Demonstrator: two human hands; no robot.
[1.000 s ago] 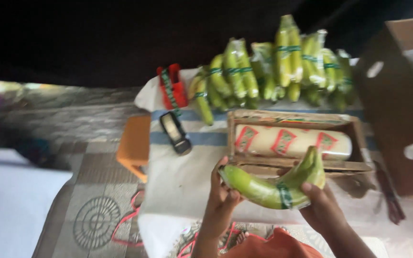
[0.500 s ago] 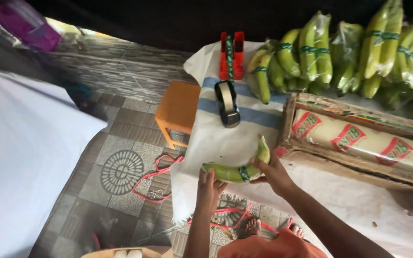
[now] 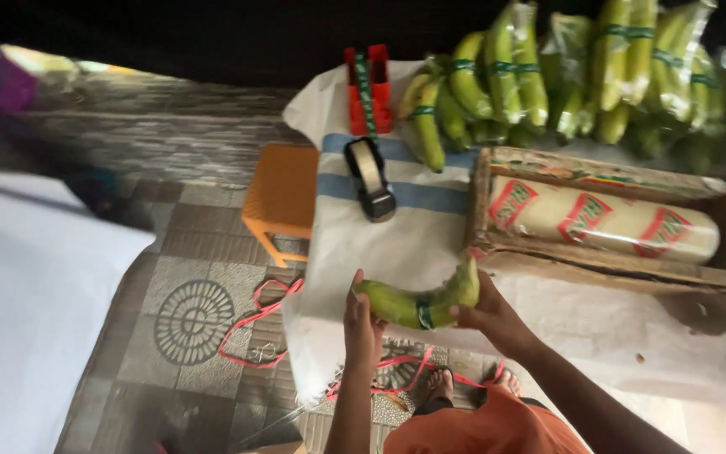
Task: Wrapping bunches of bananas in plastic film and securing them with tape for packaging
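Gripping each end of a banded green banana bunch (image 3: 418,303), left hand (image 3: 363,324) and right hand (image 3: 489,315) hold it level.

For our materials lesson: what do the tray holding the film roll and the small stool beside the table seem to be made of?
Tray: probably rough, unfinished wood; pale brown slats, worn edges. Film roll: glossy clear plastic wrap, judging by its sheen. Stool: likely moulded plastic; smooth, even orange, rounded corners.
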